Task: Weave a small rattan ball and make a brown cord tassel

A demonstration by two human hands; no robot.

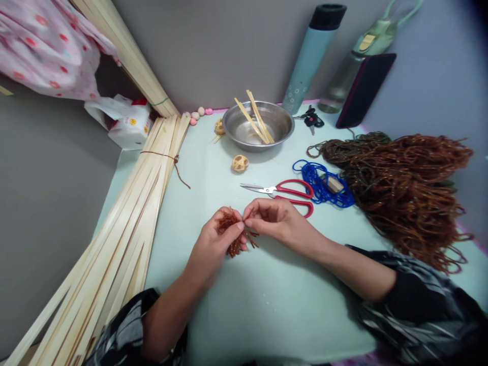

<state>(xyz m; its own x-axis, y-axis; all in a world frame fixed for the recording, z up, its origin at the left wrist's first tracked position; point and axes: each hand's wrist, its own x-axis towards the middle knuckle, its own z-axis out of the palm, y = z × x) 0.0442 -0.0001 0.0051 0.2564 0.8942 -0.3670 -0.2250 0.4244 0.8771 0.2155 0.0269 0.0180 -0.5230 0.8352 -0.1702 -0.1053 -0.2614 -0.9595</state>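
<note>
My left hand (219,241) is closed around a small bunch of reddish-brown yarn (233,248), whose cut ends poke out above and below the fingers. Thumb and fingertips of my right hand (272,219) pinch together at the bunch's right side, meeting my left thumb. What sits between those fingertips looks like a thin strand of the same yarn, mostly hidden. Just beyond my right hand lie red-handled scissors (272,190), blades pointing left. A large heap of brown yarn (409,188) spreads over the table's right side.
Long pale wooden strips (125,218), tied with cord, run along the left. A metal bowl (259,145) holds thin strips; a woven ball (240,163) sits before it. Blue cord (324,188), keys (313,120), a blue bottle (310,63), a clear bottle (343,76) and a phone (366,91) stand or lie farther back.
</note>
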